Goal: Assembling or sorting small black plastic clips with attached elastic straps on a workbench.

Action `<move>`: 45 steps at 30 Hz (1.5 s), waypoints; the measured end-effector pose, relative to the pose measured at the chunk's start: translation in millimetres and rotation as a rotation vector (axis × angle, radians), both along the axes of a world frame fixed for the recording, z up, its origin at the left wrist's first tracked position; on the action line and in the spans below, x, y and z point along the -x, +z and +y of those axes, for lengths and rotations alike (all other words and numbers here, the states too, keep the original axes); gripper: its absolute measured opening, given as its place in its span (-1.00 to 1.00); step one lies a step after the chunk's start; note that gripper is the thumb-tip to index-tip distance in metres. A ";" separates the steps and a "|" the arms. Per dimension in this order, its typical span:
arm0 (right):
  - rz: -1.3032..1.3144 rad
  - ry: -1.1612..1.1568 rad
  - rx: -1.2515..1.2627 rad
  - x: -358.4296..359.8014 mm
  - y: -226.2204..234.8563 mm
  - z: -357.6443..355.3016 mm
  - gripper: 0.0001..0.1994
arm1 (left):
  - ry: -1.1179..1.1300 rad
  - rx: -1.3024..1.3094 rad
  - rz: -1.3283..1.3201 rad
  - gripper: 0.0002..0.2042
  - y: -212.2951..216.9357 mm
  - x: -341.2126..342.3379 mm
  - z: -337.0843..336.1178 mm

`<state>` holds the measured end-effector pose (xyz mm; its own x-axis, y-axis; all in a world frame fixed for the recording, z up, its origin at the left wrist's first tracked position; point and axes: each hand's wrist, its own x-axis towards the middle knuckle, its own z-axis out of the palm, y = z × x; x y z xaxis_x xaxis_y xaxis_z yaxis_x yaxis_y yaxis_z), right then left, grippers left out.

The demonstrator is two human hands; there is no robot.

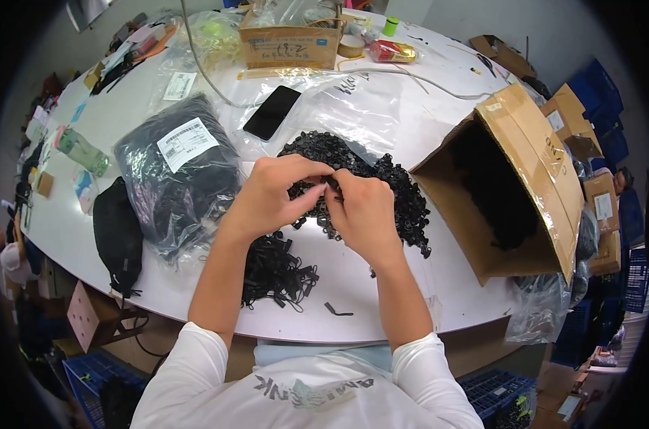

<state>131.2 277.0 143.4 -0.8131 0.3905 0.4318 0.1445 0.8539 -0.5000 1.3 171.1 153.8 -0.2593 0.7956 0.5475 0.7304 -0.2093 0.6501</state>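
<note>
Over the white table, my left hand [276, 194] and my right hand [367, 214] meet with their fingertips pinched together. Between them is a small black piece [332, 184], mostly covered by the fingers, so its exact kind is unclear. Right behind and around the hands spreads a heap of small black plastic pieces [403, 196], some looking like rings or buckles. Beside my left forearm lies a second pile, of black looped cord pulls [278, 275]. One loose black pull [338, 310] rests near the front edge, between my forearms.
At left sit a clear bag of black goods [181, 168], a black pouch [117, 232] and a bottle [81, 150]. A phone [272, 113] lies beyond. An open cardboard box [510, 186] tilts at right, black inside. Another box [290, 48] stands at the back.
</note>
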 end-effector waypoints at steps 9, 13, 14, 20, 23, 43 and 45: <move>0.144 -0.013 -0.016 -0.8 3.3 0.9 -0.80 | 0.132 -0.063 -0.568 -0.90 -9.6 12.2 -1.6; 0.222 -0.024 -0.011 0.4 3.8 0.2 -0.81 | -0.059 -0.110 -0.569 -0.80 -10.9 5.2 2.4; 0.219 -0.022 -0.009 0.2 3.6 0.1 -0.81 | -0.057 -0.110 -0.572 -0.80 -12.7 3.1 4.2; 0.219 0.054 -0.024 -0.6 5.1 -2.4 -0.83 | -0.014 -0.037 -0.477 -0.92 -13.5 3.4 1.9; 0.203 0.050 -0.023 -2.3 7.2 -1.6 -0.82 | -0.099 -0.114 -0.635 -0.92 -11.2 4.7 1.1; 0.383 0.129 0.203 -4.7 10.5 -5.2 -0.92 | -0.032 -0.381 -0.022 -0.94 -6.0 5.8 8.0; 0.398 0.197 0.197 -4.8 9.9 -4.1 -0.92 | -0.129 -0.424 0.041 -0.97 -5.5 6.5 5.1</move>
